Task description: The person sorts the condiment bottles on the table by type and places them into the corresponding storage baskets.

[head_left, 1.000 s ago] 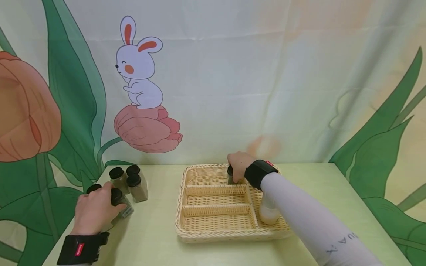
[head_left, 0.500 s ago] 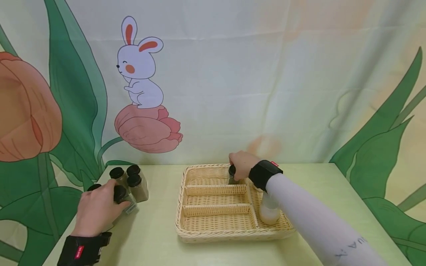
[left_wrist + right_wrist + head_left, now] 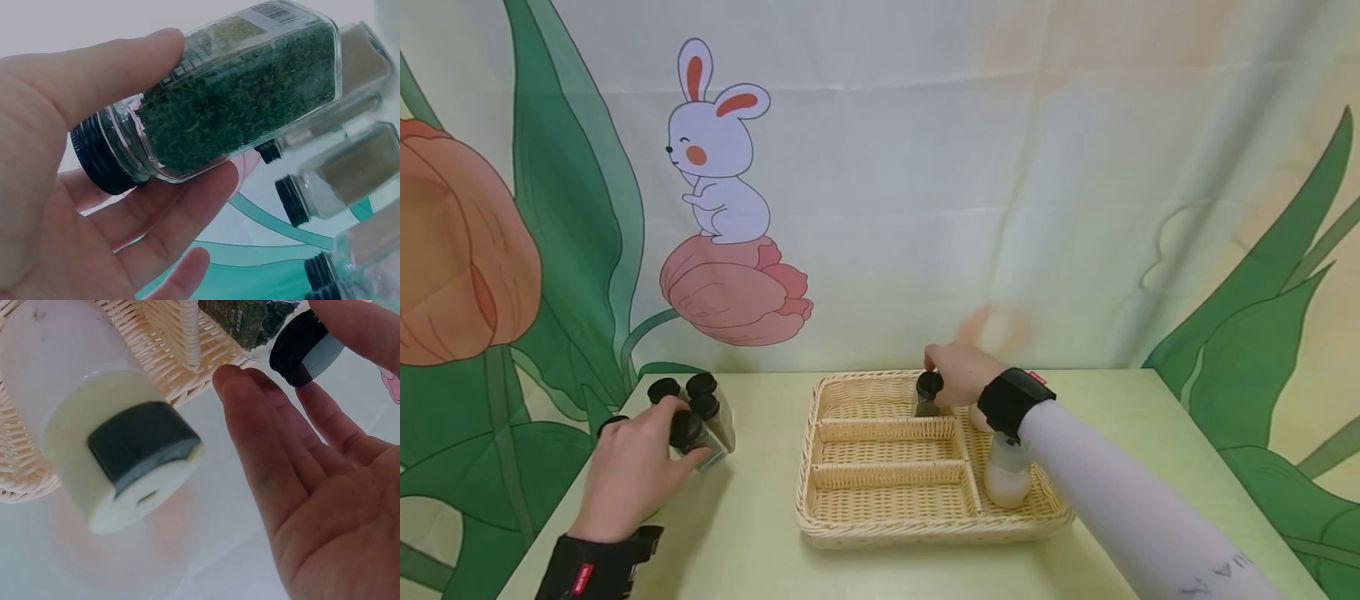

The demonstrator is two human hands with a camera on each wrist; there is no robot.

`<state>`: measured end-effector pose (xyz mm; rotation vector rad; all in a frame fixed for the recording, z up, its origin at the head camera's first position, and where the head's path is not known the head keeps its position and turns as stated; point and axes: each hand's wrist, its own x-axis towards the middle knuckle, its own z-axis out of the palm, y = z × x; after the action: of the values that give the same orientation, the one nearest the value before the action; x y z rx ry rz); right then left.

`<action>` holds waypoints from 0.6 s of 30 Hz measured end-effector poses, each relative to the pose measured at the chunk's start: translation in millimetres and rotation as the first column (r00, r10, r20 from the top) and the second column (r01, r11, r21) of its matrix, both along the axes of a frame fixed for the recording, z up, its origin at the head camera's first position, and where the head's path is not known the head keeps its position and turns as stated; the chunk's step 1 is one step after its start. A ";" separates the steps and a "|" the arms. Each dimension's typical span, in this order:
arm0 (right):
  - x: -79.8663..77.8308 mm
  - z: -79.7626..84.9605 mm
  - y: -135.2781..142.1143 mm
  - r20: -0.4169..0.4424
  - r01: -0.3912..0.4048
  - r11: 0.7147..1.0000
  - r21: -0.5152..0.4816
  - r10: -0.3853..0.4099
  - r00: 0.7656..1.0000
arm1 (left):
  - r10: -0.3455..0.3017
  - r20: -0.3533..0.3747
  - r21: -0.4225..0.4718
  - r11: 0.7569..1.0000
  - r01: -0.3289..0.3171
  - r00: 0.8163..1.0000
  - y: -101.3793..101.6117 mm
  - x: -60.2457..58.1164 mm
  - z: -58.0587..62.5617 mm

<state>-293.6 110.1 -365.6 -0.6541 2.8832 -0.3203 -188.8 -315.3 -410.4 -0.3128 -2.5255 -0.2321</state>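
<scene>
My left hand point(image 3: 631, 471) grips a black-capped glass spice jar of green flakes point(image 3: 244, 94) between thumb and fingers, at the left of the table. Beside it stand several more spice jars point(image 3: 356, 178) with pale brown contents. Over the back of the wicker basket point(image 3: 880, 527) is my right hand point(image 3: 966, 377), its fingers loosely extended around the cap of another spice jar point(image 3: 927, 392). That jar stands upright in the rear compartment, at its right end. Near this hand, a white bottle with a cream and dark cap point(image 3: 119, 437) shows in the right wrist view.
Low wicker dividers point(image 3: 887, 475) split the basket's left part into compartments. A clear bottle with pale contents point(image 3: 1007, 479) stands in its right compartment, under my right forearm. A printed curtain point(image 3: 880, 183) hangs behind the table point(image 3: 760, 500).
My left hand has shifted right and slightly up with the spice jar, which now tilts. My right hand has drawn right, uncovering more of the jar in the basket.
</scene>
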 end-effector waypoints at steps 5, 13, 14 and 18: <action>1.4 1.3 2.8 0.000 -0.005 1.000 -0.029 0.005 1.000 | -0.055 -0.027 0.029 0.998 0.056 0.998 7.2 1.6 2.6; 5.4 7.9 5.4 -0.033 -0.022 0.999 -0.038 0.021 0.999 | -0.129 0.003 0.107 0.986 0.128 0.992 21.0 5.0 6.7; 6.5 8.3 5.2 -0.037 -0.023 0.999 -0.040 0.022 0.999 | -0.135 0.003 0.112 0.985 0.134 0.991 22.4 5.4 7.2; 12.3 9.1 4.2 -0.072 -0.039 0.998 -0.045 0.036 0.997 | -0.152 0.007 0.124 0.981 0.150 0.988 28.6 7.3 9.3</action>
<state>-281.3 114.2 -356.5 -0.7413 2.9345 -0.3663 -181.6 -286.7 -401.0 -0.4557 -2.4919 -0.4503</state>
